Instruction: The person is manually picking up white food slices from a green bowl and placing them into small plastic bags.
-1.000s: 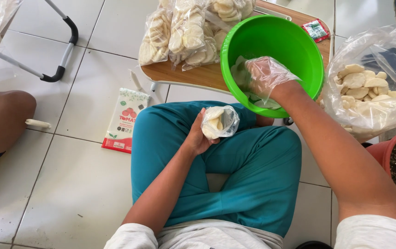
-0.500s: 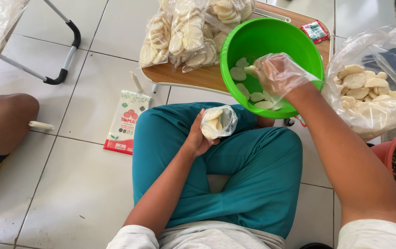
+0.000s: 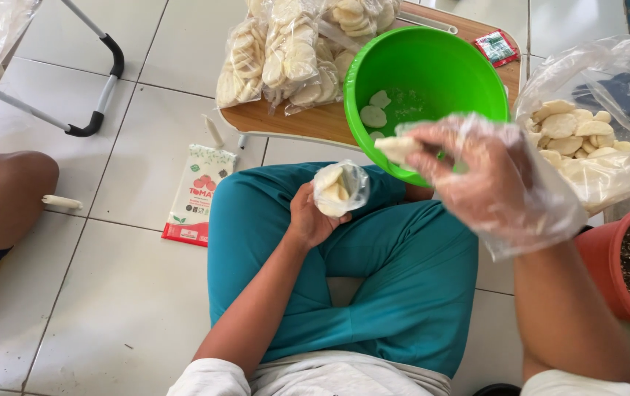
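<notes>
My left hand point(image 3: 313, 220) rests on my teal-trousered knee and grips a small clear bag point(image 3: 340, 188) partly filled with pale round crackers. My right hand point(image 3: 469, 170), inside a loose clear plastic glove, hangs over the near rim of the green bowl point(image 3: 469, 70) and pinches a few pale crackers point(image 3: 397, 149) at its fingertips, a short way right of the small bag. A few crackers point(image 3: 373, 110) lie on the bowl's bottom.
Several filled cracker bags point(image 3: 285, 51) sit on a low wooden table point(image 3: 315, 121) behind the bowl. A big open bag of loose crackers point(image 3: 586, 139) is at right, above a terracotta pot point(image 3: 612, 264). A red and white sachet point(image 3: 199, 192) and another person's knee point(image 3: 3, 198) are at left.
My right hand has come out of the green bowl with crackers and moved toward me, nearer the small bag. The left hand has stayed on my knee.
</notes>
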